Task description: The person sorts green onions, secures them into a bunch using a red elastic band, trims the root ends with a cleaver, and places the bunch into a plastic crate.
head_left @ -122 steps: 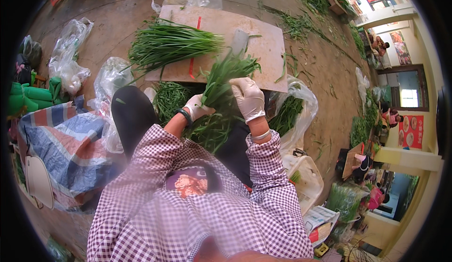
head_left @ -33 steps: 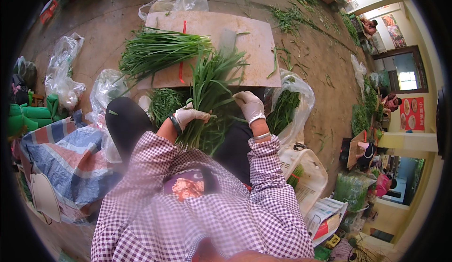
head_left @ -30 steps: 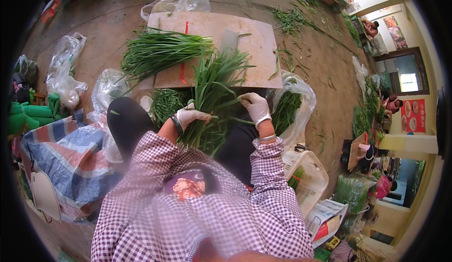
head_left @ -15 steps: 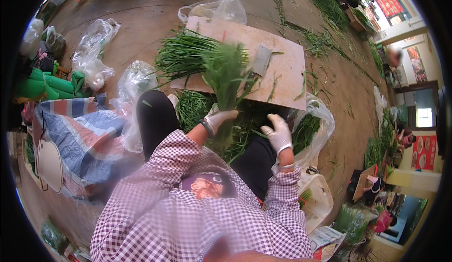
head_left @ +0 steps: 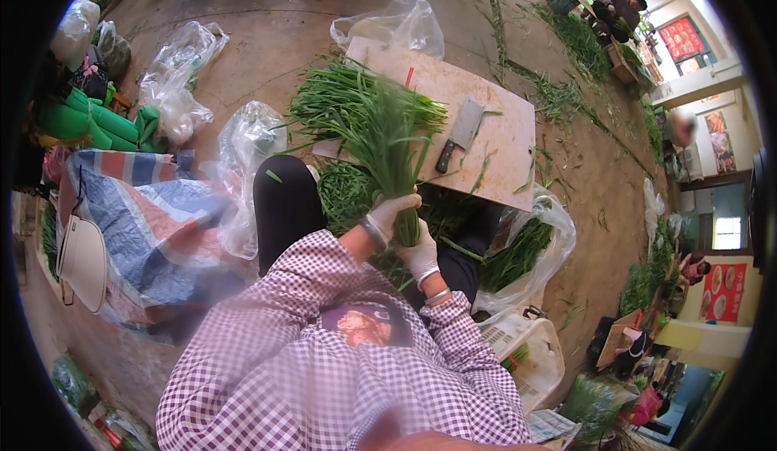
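In front of my lap, a bunch of long green chives [head_left: 394, 155] stands nearly upright, leaf tips pointing away from me. My left hand [head_left: 392, 213], in a pale glove, is wrapped round its lower part. At the stem end, my gloved right hand [head_left: 419, 255] closes on the bunch from the right, its fingers partly hidden. Beyond them lies a pale cutting board [head_left: 503, 139]. On the board are a cleaver [head_left: 464, 131] with a dark handle and a pile of chives [head_left: 328, 103] at its left. The held leaves cover part of that pile.
Loose greens [head_left: 344, 188] lie between my knees. Beside my right leg is a clear plastic bag [head_left: 558, 236] of greens, with a cream plastic basket [head_left: 544, 362] nearer me. A striped tarp [head_left: 154, 224] and plastic bags are at left. Other people work far right.
My right hand has come in from the right, where it was open and apart, to the stem end of the chives. My left hand still holds the bunch. The view has shifted slightly.
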`<state>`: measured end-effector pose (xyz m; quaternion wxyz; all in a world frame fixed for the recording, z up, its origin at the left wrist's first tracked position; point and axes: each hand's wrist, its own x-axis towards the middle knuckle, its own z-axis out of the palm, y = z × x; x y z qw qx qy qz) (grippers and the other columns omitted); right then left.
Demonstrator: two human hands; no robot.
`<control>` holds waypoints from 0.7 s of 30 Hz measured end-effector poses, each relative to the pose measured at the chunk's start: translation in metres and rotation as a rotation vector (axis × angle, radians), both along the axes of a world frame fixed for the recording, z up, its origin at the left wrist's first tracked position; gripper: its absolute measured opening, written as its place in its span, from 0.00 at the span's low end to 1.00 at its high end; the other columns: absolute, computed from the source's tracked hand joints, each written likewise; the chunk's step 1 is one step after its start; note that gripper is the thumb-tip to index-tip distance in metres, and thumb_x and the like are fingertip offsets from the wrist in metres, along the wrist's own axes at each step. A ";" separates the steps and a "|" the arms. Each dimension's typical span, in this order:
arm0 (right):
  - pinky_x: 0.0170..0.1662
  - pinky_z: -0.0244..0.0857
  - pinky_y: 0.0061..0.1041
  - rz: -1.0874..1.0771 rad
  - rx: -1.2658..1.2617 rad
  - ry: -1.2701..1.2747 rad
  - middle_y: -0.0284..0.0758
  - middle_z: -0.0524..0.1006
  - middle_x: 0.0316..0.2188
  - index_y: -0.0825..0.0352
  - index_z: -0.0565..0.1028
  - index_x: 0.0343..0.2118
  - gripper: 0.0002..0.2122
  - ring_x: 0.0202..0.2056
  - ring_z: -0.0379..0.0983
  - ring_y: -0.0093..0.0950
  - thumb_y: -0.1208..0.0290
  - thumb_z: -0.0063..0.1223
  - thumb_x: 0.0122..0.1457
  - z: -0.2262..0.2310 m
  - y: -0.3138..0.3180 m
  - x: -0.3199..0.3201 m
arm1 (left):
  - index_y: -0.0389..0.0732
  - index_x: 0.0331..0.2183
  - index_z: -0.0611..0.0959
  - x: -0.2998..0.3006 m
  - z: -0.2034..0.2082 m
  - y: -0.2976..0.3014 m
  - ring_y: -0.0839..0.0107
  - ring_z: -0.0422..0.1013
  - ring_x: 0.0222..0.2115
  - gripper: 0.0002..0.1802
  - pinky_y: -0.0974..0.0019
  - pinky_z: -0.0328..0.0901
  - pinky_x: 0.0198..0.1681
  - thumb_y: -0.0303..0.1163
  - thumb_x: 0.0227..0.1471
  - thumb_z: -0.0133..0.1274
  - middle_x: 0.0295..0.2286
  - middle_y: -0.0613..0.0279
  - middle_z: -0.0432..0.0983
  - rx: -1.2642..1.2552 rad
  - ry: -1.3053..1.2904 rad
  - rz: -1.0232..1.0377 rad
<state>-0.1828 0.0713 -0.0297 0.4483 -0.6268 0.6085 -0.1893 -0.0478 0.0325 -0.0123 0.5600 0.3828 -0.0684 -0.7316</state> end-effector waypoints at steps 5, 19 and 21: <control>0.51 0.67 0.30 0.024 0.048 -0.082 0.39 0.75 0.48 0.64 0.67 0.55 0.32 0.48 0.74 0.33 0.68 0.68 0.44 0.020 0.003 0.000 | 0.44 0.39 0.81 0.001 -0.001 0.001 0.73 0.75 0.30 0.16 0.67 0.70 0.36 0.24 0.44 0.64 0.30 0.67 0.79 0.065 0.055 0.013; 0.48 0.68 0.26 0.030 0.446 -0.667 0.31 0.75 0.45 0.64 0.65 0.57 0.36 0.45 0.73 0.24 0.72 0.72 0.44 0.003 0.003 -0.011 | 0.42 0.41 0.79 0.004 -0.025 -0.008 0.71 0.74 0.28 0.15 0.67 0.70 0.33 0.26 0.48 0.60 0.27 0.64 0.77 0.093 0.219 -0.205; 0.48 0.69 0.25 -0.047 0.478 -0.692 0.29 0.77 0.43 0.63 0.68 0.55 0.32 0.43 0.74 0.23 0.74 0.70 0.46 -0.001 0.009 -0.009 | 0.41 0.41 0.79 0.000 -0.024 -0.006 0.71 0.74 0.27 0.15 0.67 0.69 0.33 0.26 0.49 0.59 0.27 0.64 0.77 0.081 0.164 -0.190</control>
